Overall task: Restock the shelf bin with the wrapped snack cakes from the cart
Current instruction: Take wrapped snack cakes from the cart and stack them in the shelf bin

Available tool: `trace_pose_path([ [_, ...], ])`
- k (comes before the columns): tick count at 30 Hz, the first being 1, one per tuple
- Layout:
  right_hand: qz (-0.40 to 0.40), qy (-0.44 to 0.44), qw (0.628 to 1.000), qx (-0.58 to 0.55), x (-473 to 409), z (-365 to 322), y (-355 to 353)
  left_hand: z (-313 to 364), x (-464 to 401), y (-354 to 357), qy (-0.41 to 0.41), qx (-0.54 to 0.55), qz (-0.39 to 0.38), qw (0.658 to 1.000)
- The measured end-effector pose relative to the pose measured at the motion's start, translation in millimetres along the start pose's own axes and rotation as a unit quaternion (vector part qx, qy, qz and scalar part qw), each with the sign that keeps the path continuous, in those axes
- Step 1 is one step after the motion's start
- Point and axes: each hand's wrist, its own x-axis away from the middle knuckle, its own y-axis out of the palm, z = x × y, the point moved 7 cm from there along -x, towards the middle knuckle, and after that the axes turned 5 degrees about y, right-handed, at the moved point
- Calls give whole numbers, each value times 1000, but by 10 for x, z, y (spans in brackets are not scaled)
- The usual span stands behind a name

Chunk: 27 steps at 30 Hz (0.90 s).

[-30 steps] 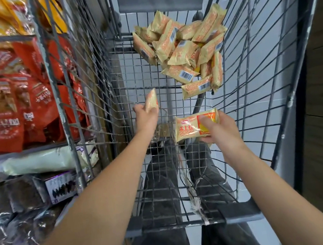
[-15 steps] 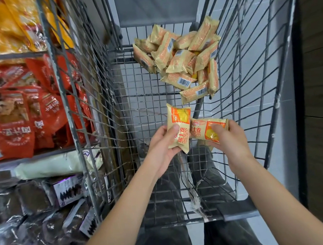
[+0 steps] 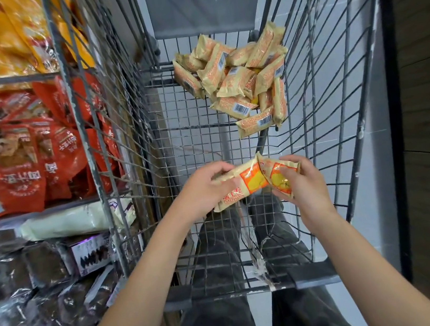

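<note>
At lower centre, the left hand (image 3: 203, 192) and right hand (image 3: 303, 183) each gripped 1 wrapped snack cake (image 3: 239, 184), ends touching; stacking both squarely in 1 hand would ease shelving.

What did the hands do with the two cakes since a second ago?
The left hand swung its snack cake in from the left until it met the one held by the right hand. Each hand kept its cake. The pile in the cart stayed put.

Two held snack cakes (image 3: 241, 184), one cart (image 3: 338, 106), two hands (image 3: 203, 189)
</note>
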Motion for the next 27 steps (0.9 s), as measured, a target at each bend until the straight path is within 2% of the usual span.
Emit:
trace_pose_path([
  [3,-75,-34,994,68,67,-28,89,88,-31,46,18,-39,-46,998],
  [7,-163,-56,966,193,129,7,210,259,-85,163,28,63,-95,993],
  [11,-193,-20,966,169,120,29,232,395,-176,212,41,68,-125,989],
  [13,-177,-26,974,140,101,21,194,428,-218,248,47,30,-140,989],
  [15,-124,-27,985,117,39,49,116,471,-322,215,63,-4,-108,992],
  [18,-62,-10,993,99,-38,115,46,465,-649,-32,53,-20,55,997],
  [20,-43,0,993,107,-74,160,21,348,-935,-115,21,-47,118,992],
  [24,-17,8,992,121,-136,265,-31,-118,-1489,52,-83,-108,59,989],
  [27,-10,13,990,140,-188,363,-40,-382,-1724,152,-110,-117,44,986],
])
